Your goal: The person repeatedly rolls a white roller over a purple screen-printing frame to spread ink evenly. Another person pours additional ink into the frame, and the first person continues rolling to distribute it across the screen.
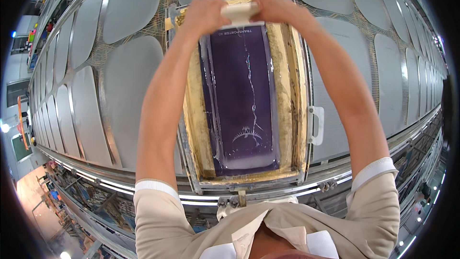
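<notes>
My left hand (205,15) and my right hand (274,7) are closed round the two ends of a cream-coloured squeegee (239,13). Its blade lies across the far end of a screen-printing frame (299,91). Inside the frame is a dark purple mesh (235,86), with small pale lettering near the squeegee and a pale curved design at the near end. A thin glossy trail runs down the middle of the mesh, and wet-looking streaks line its sides. Yellowish tape borders the mesh. The blade's lower edge is hard to make out.
Rows of grey rounded panels (132,81) cover the long table on both sides of the frame. A white handle (316,125) sticks out from the frame's right side. Metal rails (201,199) run along the table's near edge, close to my body.
</notes>
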Motion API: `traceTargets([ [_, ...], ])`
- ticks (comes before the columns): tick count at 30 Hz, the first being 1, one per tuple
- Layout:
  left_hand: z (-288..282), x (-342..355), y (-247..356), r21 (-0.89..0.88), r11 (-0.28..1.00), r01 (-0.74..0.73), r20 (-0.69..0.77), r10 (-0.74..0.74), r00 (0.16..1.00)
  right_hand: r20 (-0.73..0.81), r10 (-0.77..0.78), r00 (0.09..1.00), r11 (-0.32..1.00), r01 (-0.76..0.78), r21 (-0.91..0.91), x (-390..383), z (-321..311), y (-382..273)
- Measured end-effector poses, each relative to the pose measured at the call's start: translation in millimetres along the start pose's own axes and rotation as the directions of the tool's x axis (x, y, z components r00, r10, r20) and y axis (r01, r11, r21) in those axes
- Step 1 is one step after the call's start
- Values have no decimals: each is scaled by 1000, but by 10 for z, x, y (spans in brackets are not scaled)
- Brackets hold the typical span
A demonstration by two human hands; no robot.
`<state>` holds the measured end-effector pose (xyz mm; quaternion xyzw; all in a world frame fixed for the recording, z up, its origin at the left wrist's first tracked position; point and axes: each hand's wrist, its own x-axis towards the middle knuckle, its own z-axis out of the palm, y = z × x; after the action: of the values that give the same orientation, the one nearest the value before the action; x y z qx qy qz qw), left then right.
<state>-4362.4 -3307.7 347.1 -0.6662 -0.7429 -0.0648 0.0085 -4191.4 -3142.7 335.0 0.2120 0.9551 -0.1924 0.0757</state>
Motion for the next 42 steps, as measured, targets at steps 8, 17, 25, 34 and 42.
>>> traceTargets([
  [8,159,486,-347,-180,951,251,229,-208,951,-85,-6,996,1000,4,-24,397,-85,154],
  [17,35,-1045,574,-168,984,59,85,-45,995,-47,-86,995,995,84,-48,-1065,435,-584],
  [25,-16,-3364,2046,-277,957,82,52,-70,996,85,-44,995,997,38,71,-3357,1237,-1670],
  [34,-190,-3680,2210,-195,980,28,81,-12,997,-595,600,535,800,-403,445,-3189,1310,-388],
  [42,-216,-3796,2161,-244,967,70,64,-56,996,-383,729,567,638,-361,680,-3249,1376,-179],
])
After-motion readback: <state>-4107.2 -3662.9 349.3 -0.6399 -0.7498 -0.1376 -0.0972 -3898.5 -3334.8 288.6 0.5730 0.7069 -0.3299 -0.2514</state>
